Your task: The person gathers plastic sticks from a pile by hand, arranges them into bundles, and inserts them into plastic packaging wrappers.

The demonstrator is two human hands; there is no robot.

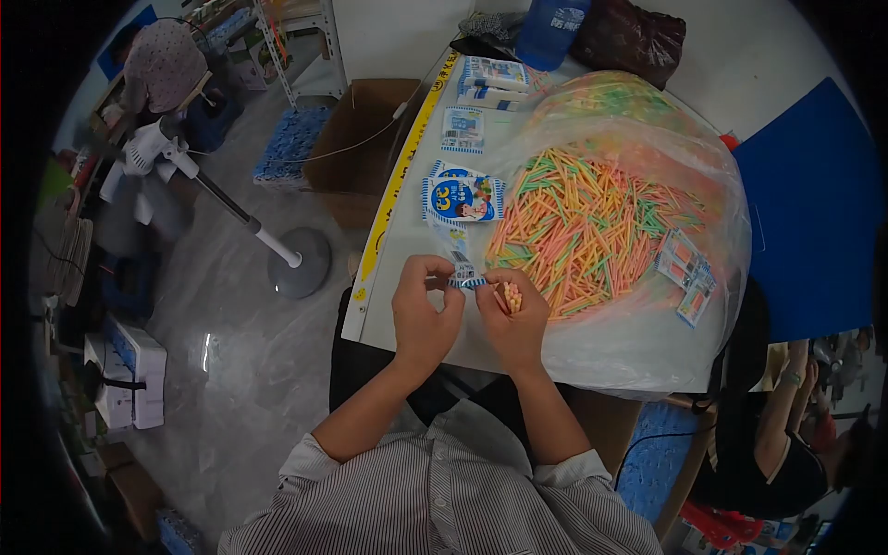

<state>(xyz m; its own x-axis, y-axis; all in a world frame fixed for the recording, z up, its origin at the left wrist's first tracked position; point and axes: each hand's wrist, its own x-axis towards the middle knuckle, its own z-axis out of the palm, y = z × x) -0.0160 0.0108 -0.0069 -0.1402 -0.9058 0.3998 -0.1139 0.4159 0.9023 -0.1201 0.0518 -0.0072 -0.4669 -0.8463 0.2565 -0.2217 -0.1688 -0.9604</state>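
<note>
One small packet is pinched, at eight o'clock from the stick pile, between the left hand and the right hand, which also holds some sticks. If its grip loosens, they could spill.

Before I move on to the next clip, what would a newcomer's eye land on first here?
Probably the big heap of pink, orange and green sticks, spread in a clear plastic bag over much of the table. Next might come the two hands at the table's near edge, pinching a small packet, and the large blue panel slanting up at the right.
</note>
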